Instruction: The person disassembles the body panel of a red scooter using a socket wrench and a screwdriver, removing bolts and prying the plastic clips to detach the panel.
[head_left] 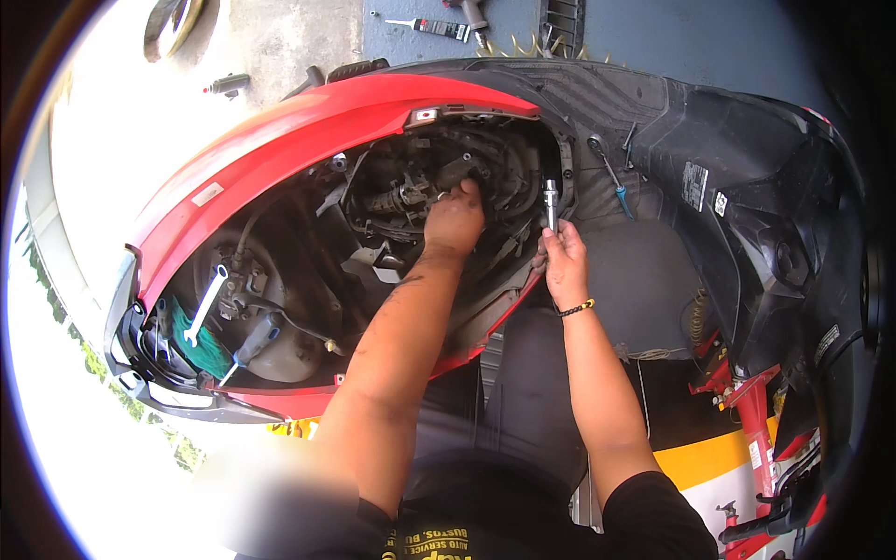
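My left hand [455,220] reaches into the open body of a red and black scooter [308,117], among the dark engine parts and hoses. Its fingers are closed at a dark part [458,172] there; what lies between them is hidden. Between the thumb and fingers of my right hand [566,263] a chrome socket on an extension [551,202] points upward. This hand is at the right rim of the opening, beside the black footboard.
A ratchet [611,177] lies on the footboard to the right. Inside the rear body rest an open-end wrench [205,305] and a screwdriver [257,341] near a green cloth [198,347]. Beyond the scooter, a tube [441,29] lies on the floor. A red stand [751,411] is at lower right.
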### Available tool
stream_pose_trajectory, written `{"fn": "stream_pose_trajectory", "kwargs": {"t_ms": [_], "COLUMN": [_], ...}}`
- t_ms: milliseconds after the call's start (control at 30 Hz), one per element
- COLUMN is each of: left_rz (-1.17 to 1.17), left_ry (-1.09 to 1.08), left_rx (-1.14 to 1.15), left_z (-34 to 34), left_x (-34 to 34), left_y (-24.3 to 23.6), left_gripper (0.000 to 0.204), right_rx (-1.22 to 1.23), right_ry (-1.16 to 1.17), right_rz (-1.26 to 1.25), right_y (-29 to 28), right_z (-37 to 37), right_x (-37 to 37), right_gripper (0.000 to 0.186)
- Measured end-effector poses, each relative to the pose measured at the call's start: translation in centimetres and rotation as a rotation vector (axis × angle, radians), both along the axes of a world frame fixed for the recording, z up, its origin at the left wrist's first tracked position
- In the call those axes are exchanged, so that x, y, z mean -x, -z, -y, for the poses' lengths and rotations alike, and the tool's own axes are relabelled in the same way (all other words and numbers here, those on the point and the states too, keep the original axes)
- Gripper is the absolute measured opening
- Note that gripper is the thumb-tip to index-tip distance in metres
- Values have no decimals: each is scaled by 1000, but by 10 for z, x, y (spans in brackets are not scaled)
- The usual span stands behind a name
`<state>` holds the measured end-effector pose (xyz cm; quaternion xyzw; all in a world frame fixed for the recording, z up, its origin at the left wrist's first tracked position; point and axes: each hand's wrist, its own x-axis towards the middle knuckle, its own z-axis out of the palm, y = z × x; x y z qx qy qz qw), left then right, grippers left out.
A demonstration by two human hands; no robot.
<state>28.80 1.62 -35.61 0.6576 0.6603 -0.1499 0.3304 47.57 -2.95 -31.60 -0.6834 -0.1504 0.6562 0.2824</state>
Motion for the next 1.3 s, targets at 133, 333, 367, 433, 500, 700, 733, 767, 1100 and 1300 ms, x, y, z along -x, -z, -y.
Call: {"fn": "stream_pose_trajectory", "kwargs": {"t_ms": [133, 333, 367, 433, 500, 700, 733, 767, 1100, 1300], "left_rz": [11, 103, 109, 137, 183, 269, 278, 288, 322, 293], "left_ry": [293, 480, 430, 395, 360, 321, 316, 313, 267, 333], "left_rx": [-237, -366, -339, -360, -379, -317, -344, -372, -467, -270], "left_z": [0, -2, -8, -6, 1, 2, 1, 0, -1, -5], "left_x": [1, 16, 7, 1, 7, 12, 10, 8, 16, 30], "left_y": [3, 8, 1, 6, 12, 22, 21, 19, 20, 25], "left_gripper": [20, 25, 26, 26, 26, 22, 21, 20, 25, 31], "right_rx": [-46, 7, 22, 21, 38, 52, 57, 59, 42, 37], "right_ry": [8, -190, -222, -286, -316, -375, -375, -387, -356, -301], "right_rz": [-21, 56, 62, 65, 53, 94, 133, 141, 152, 99], "right_y": [7, 2, 5, 7, 5, 5, 3, 3, 1, -3], "right_z": [3, -5, -5, -5, -6, -11, -12, -12, -11, -9], "right_x": [-9, -9, -19, -23, -17, -12, -13, -14, -10, 3], "right_gripper": [17, 15, 16, 16, 16, 17, 17, 17, 17, 16]}}
